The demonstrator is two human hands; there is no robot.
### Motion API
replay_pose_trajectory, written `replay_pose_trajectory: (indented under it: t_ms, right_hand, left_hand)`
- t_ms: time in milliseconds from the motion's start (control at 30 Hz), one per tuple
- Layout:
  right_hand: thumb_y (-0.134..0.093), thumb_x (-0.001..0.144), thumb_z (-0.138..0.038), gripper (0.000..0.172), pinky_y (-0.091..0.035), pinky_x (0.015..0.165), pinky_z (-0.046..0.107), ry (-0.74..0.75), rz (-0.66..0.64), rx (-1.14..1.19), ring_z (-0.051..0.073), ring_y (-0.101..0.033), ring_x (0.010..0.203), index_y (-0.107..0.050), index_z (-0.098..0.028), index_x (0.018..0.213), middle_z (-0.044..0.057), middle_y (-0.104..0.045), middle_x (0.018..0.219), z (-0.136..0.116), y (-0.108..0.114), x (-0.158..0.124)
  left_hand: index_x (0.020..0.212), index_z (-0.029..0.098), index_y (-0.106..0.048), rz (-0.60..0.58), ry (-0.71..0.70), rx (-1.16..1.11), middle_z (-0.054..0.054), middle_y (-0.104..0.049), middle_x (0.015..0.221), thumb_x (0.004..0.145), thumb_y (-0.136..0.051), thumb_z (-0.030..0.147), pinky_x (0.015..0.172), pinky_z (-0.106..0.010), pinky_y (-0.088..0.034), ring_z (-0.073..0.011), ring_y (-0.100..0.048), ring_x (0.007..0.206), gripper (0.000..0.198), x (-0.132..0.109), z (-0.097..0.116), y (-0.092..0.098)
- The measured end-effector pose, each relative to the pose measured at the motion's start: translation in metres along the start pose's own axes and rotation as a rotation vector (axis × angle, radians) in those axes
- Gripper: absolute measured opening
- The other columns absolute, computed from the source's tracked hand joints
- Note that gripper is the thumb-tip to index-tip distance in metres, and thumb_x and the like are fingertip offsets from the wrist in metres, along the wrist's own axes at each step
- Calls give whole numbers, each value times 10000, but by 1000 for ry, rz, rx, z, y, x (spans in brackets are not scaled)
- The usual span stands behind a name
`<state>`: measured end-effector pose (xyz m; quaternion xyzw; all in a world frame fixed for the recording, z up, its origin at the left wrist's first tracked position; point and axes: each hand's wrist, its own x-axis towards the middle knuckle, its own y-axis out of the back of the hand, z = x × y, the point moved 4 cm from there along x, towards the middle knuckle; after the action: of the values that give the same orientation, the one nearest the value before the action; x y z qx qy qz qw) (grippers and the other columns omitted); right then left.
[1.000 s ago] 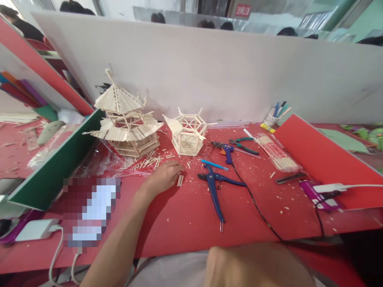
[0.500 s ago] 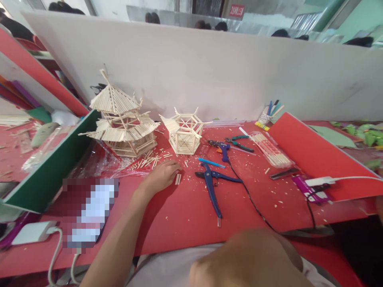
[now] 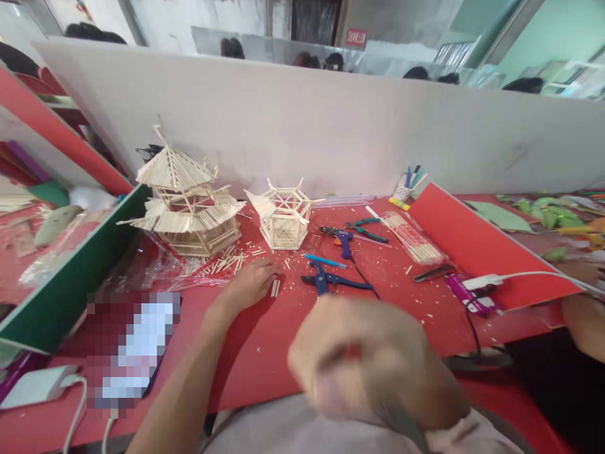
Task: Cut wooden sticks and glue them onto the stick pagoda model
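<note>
My left hand (image 3: 253,280) rests on the red tabletop, fingers curled down; whatever they may hold is hidden. Just right of its fingertips lie a few short cut wooden sticks (image 3: 275,288), side by side. Close to the camera, my right hand (image 3: 359,353) is raised and curled, smeared by motion; its contents cannot be made out. A blurred grey shape (image 3: 401,419) shows by its wrist. Behind the hands stand a tiered stick pagoda (image 3: 189,214) and a smaller six-sided stick frame (image 3: 286,221). Blue-handled cutters (image 3: 321,277) lie partly behind my right hand.
A blue glue gun (image 3: 343,239), green-handled pliers (image 3: 371,228), a blue pen (image 3: 326,261) and a pack of sticks (image 3: 413,236) lie at centre right. Green (image 3: 75,277) and red (image 3: 491,252) side panels flank the table. A pixelated phone (image 3: 146,340) and cable sit left. Another person's arm (image 3: 586,315) shows at right.
My right hand has risen from the bottom edge and now covers the cutters' lower handle. My left hand stays beside the short sticks. The view has shifted slightly.
</note>
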<state>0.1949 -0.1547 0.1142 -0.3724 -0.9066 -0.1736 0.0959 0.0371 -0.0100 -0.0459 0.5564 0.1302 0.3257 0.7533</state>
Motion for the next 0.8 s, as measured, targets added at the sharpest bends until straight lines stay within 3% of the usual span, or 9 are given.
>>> replay_pose_trajectory:
  t_ms: [67,133,233,300,333,433,600,800]
  right_hand:
    - [-463,969,-321,293,-421,535,227,-142,36,-78,106,-535,543,-586,-213,726,-11,-596,635,31,47,2]
    - [-449,946,-263,209,-438,583,245,-351,276,-293,130,-553,596,-622,-196,850,4,-617,665,71,113,-14]
    - [-429,855,-91,296,-462,680,270,-723,701,-779,173,-621,740,-634,-162,1056,63,-702,830,123,208,-68]
    - [-482,817,-46,362,-460,797,282,-1002,819,-1130,201,-643,930,-650,-162,1116,105,-721,1010,147,248,-104]
    - [-503,815,-40,380,-452,826,300,-1058,842,-1170,222,-637,988,-649,-148,1149,136,-709,1083,157,260,-118]
    - [-574,830,-86,312,-447,806,351,-1163,837,-1190,282,-638,992,-688,-107,1120,211,-694,1099,177,275,-145]
    - [-601,862,-148,355,-438,800,376,-1212,854,-1213,325,-628,1034,-663,-69,1202,267,-670,1153,192,276,-153]
    - [-468,933,-174,304,-440,817,357,-1067,866,-1238,305,-633,1010,-700,-86,1107,234,-700,1095,182,273,-140]
  left_hand:
    - [1067,198,-694,7,0,-1,-83,-684,1038,900,-455,108,926,-348,-494,-225,-634,1006,305,0,0,1]
    - [1066,201,-699,14,-12,-5,-80,-689,1037,890,-458,98,921,-342,-497,-221,-638,1001,315,1,3,2]
    - [1046,193,-708,2,-29,-1,-84,-698,1052,874,-462,85,910,-340,-501,-225,-644,997,319,2,6,4]
    - [1047,190,-708,1,-18,-2,-83,-702,1059,883,-454,91,908,-342,-502,-227,-647,996,318,2,7,5]
    - [1050,192,-707,6,-11,-6,-81,-703,1058,890,-450,95,908,-342,-503,-226,-648,997,319,2,7,5]
    - [1054,202,-709,23,-7,-24,-79,-701,1056,897,-451,101,912,-339,-502,-221,-647,1001,318,1,5,4]
    - [1054,192,-702,28,-10,-36,-85,-699,1047,906,-445,109,924,-351,-499,-224,-644,1007,308,0,3,3]
    - [1041,187,-702,12,-2,-7,-88,-699,1062,891,-449,89,921,-350,-502,-226,-650,1008,311,1,6,5]
